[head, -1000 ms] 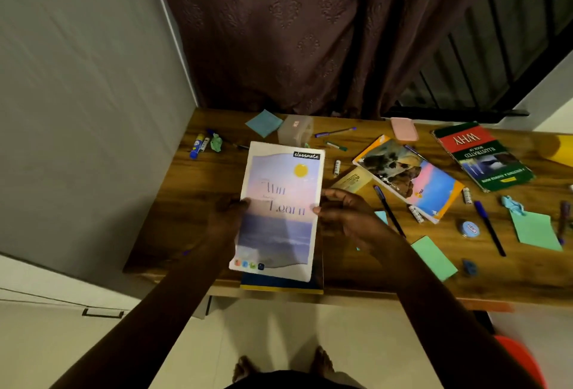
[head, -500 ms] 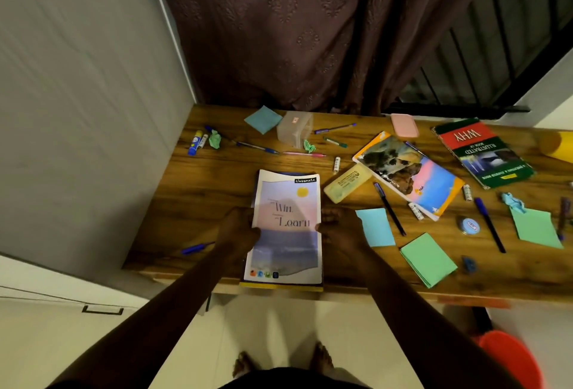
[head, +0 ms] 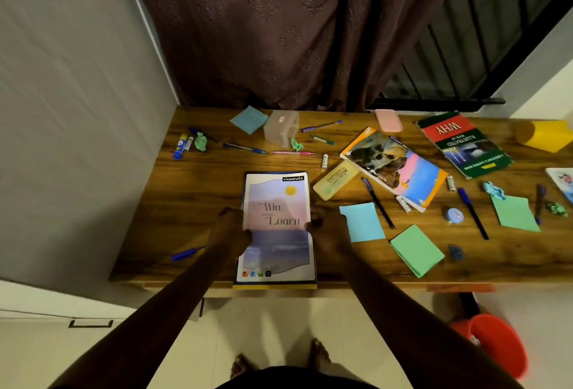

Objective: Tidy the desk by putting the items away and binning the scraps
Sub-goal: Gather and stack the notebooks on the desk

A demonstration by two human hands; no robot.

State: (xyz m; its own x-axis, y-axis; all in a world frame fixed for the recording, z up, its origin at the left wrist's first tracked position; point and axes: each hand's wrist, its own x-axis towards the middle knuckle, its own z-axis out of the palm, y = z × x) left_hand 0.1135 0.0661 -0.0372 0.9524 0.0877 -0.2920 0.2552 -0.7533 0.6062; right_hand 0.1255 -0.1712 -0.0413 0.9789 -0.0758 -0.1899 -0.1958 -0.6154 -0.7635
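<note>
A pastel "Win, Learn" notebook lies flat at the front edge of the wooden desk, on top of another book whose yellow and dark edges show beneath it. My left hand grips the notebook's left edge and my right hand grips its right edge. To the right lie a blue sticky pad, a green sticky pad, an illustrated book and a green and red "WHY" book. Crumpled green scraps sit at the back left.
Several pens, glue sticks and erasers are scattered over the desk, with a clear plastic box, a pink case and a yellow cup at the back. A red bucket stands on the floor at the right. The wall borders the left.
Both hands have lowered the notebook from a tilted, raised position flat onto the book at the desk's front edge. The pens behind it have come into view.
</note>
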